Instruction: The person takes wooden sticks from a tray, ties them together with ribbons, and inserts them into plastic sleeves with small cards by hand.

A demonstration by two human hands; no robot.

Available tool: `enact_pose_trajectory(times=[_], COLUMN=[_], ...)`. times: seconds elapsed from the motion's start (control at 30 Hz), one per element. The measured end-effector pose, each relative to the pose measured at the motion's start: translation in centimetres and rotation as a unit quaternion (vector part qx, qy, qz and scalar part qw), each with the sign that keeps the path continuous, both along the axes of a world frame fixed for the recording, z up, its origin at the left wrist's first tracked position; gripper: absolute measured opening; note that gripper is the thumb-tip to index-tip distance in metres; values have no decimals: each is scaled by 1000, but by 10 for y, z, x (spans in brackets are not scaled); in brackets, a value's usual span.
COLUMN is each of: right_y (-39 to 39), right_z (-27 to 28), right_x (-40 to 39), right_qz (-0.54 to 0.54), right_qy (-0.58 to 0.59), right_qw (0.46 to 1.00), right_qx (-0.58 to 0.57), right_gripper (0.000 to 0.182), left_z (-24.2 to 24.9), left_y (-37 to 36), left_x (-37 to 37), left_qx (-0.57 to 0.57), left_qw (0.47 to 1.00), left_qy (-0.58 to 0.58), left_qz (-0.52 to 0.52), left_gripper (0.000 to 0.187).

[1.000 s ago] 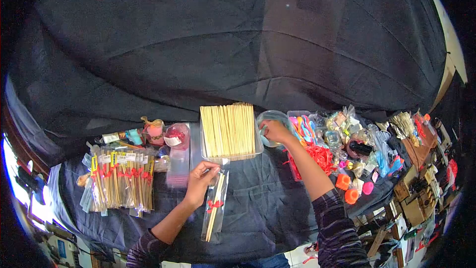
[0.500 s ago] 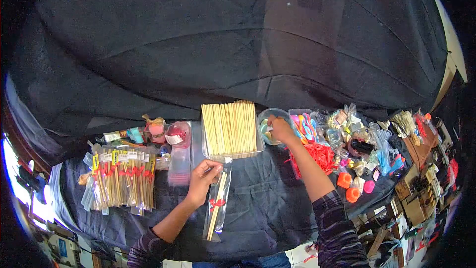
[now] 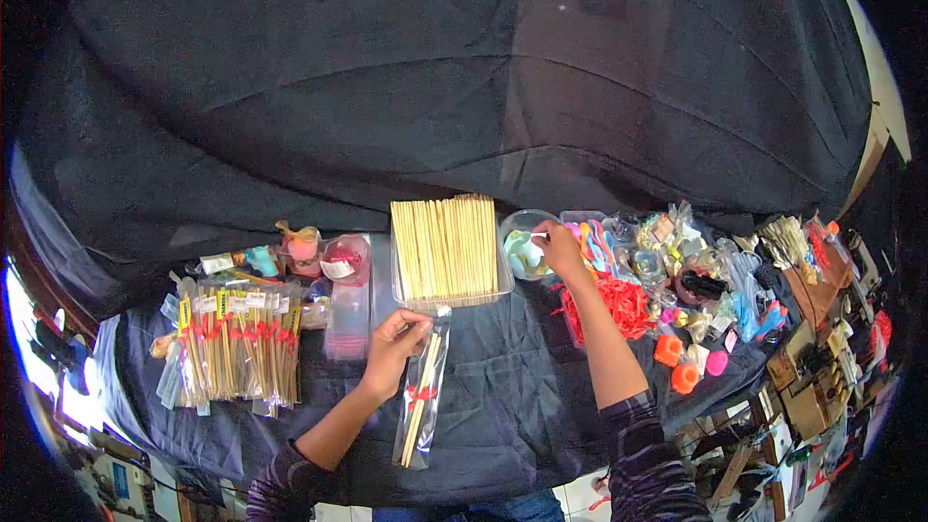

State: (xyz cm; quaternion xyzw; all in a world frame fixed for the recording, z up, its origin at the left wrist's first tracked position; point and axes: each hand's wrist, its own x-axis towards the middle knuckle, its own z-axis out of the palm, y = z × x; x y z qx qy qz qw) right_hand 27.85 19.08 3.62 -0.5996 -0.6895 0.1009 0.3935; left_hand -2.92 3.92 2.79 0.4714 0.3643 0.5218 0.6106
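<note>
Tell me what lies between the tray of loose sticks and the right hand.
In the head view, a round clear bowl with pale pieces inside lies between the tray and the right hand, which overlaps the bowl's right side.

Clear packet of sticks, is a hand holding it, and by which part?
Yes, the left hand holds the clear packet near its upper end, above the red bow.

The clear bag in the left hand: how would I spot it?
On the black cloth, find the tub of pale sticks. Just below it in view, the left hand holds the bag; unlike the red-ribboned packets clustered leftward, it lies alone.
</note>
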Motion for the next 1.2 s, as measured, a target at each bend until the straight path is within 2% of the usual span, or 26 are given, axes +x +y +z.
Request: enact_pose_trajectory(times=[0.03,0.1,0.23,0.4,0.43,0.5,0.83,0.87,0.9,0.97,1.07,1.2], right_y=[3,5,-7,-16,-17,-20,-48,-53,-57,-64,-72,-70], right_z=[-4,-6,15,12,11,9,47,56,63,70,74,59], right_x=[2,0,0,1,2,3,6,2,-3,-15,-43,-67], right_qz=[1,-30,-90,20,20,24,15,62,109,158,290,317], right_qy=[0,18,-10,37,36,-47,28,172,310,289,308,302], right_qw=[1000,990,986,995,995,993,994,982,944,944,900,884], right_qx=[0,137,143,88,88,106,105,48,-13,-15,-104,-163], right_gripper=[16,13,13,10,10,12,8,8,9,13,15,17], left_z=[0,0,-3,-3,-2,-2,-2,-2,-2,-1,-2,4], left_y=[0,-1,0,1,0,0,1,1,1,1,2,0], left_x=[0,1,1,0,0,0,0,-1,-1,0,-1,-1], left_qx=[1,1,4,-1,-1,-1,0,3,1,2,-1,-7], left_qw=[1000,1000,1000,1000,1000,1000,1000,1000,1000,1000,999,998], left_qy=[-2,-4,-4,3,7,12,3,-2,-3,-17,-39,-64], left_qz=[1,2,2,4,5,6,5,9,13,17,13,0], left_gripper=[5,5,5,7,7,8,8,9,9,9,9,10])
